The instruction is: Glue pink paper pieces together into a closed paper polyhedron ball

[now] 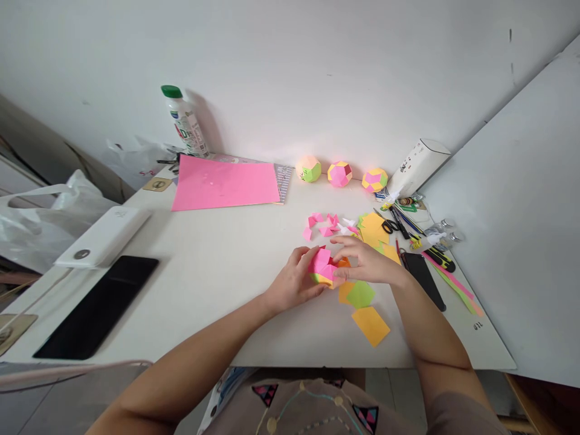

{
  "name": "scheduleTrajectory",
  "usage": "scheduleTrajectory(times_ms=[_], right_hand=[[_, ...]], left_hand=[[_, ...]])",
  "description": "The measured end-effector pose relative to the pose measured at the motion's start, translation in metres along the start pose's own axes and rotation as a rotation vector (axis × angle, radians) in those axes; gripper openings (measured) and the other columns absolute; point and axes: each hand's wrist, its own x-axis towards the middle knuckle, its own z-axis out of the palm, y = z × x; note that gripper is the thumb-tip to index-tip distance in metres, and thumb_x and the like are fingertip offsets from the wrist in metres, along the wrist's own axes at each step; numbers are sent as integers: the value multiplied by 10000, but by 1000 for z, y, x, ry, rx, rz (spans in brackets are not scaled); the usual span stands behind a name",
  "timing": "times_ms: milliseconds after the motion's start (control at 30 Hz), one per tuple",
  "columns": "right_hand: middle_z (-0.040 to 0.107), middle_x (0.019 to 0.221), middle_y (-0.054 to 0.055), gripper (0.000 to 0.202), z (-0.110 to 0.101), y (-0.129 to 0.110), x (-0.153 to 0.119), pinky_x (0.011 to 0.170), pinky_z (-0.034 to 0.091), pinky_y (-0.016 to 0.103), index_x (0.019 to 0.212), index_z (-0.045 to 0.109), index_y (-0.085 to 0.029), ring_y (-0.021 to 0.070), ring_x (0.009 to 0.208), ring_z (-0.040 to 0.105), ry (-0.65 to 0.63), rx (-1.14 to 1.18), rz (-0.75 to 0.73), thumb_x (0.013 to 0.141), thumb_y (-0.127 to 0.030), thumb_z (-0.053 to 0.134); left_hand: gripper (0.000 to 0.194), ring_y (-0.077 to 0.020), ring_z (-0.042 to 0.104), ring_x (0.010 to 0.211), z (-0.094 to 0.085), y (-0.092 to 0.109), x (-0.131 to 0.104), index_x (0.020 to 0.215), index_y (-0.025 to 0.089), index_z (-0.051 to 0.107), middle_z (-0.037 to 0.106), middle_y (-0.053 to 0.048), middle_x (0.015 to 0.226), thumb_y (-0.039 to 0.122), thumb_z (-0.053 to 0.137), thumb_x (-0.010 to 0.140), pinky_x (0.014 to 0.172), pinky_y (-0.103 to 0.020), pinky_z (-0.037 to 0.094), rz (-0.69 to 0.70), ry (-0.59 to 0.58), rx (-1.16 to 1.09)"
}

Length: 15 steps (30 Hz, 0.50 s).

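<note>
A partly closed paper ball [322, 264] of pink, yellow, green and orange pieces is between my hands near the middle of the desk. My left hand [294, 283] grips its left side, thumb below and fingers above. My right hand [362, 260] touches its right side, the fingers bent over the pink and orange pieces. Just beyond lie small folded pink pieces [327, 226]. Green and orange paper sheets [370, 325] lie beside and below my right hand.
Three finished paper balls [339, 174] stand along the wall. Pink sheet [226, 184], bottle [186, 124] and black tablet [97, 305] are to the left. Scissors [389, 226], pens, cutter and a black phone [423, 281] crowd the right side.
</note>
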Motion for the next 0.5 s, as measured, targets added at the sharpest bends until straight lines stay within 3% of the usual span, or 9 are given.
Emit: scheduleTrajectory(times_ms=[167,500], right_hand=[[428,1440,80,292,4,-8,4,1076,350,484,693,704,-202,336,1369,350,-103,48,22,800,-466,638],[466,1390,82,251,18,-3,8,1025,393,420,711,690,-200,289,1325,412,-19,171,30,823,-413,620]], left_hand=[[878,-334,327,1336,4,-5,0,1492,324,0,234,-161,1420,414,598,854,1045,-544,401,110,-9,-68],[838,-328,240,1412,10,-11,-3,1500,296,2,213,-184,1494,388,562,884,1095,-542,348,87,4,-59]])
